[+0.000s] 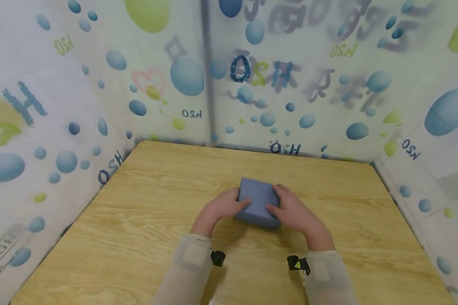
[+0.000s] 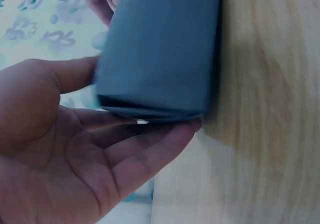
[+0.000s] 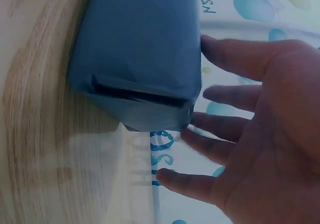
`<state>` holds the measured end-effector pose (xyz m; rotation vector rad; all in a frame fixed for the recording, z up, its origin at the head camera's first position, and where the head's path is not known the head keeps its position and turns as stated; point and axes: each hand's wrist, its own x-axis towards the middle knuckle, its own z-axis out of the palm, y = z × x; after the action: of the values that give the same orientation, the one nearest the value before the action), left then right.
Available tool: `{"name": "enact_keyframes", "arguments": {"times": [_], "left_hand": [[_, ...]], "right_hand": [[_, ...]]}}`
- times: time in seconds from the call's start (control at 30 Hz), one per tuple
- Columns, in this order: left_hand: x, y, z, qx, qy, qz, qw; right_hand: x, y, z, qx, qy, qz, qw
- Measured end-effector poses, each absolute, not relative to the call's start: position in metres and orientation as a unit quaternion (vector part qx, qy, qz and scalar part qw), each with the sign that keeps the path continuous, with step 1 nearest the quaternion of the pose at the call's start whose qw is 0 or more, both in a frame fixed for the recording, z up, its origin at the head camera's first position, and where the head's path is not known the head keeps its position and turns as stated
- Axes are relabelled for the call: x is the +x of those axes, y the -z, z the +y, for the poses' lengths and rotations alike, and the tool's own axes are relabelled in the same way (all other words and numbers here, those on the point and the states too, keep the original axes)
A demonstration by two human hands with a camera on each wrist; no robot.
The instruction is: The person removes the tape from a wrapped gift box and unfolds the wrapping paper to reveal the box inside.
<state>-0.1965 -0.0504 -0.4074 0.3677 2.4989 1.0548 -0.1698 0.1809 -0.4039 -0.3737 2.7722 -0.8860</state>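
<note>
A box wrapped in blue-grey paper (image 1: 258, 202) is between both hands over the middle of the wooden table, slightly turned. The left hand (image 1: 223, 205) grips its left end, thumb on the top face. In the left wrist view, that hand's fingers (image 2: 165, 146) reach round the folded end of the box (image 2: 160, 54). At the opposite end is the right hand (image 1: 295, 209), its thumb laid over the top near the edge. The right wrist view shows its fingers (image 3: 215, 144) spread and fairly straight, some tips at the box's folded end flap (image 3: 140, 96).
The wooden table (image 1: 137, 220) runs back to wall panels (image 1: 309, 93) printed with blue and green drops and lettering, which enclose it behind and on both sides. Each light sleeve has a small black wrist camera (image 1: 217, 258) at its cuff.
</note>
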Motion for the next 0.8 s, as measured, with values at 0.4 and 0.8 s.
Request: {"name": "enact_keyframes", "arguments": {"times": [0.4,0.8], "left_hand": [[-0.203,0.414,-0.044,0.086,-0.299,0.945,0.105],[-0.208,0.424,-0.045,0.159,-0.386,0.901,0.118]], "right_hand": [[-0.172,0.399,0.194,-0.1,0.27,0.947,0.139],[-0.172,0.392,0.194,-0.102,0.279,0.937,0.183]]}}
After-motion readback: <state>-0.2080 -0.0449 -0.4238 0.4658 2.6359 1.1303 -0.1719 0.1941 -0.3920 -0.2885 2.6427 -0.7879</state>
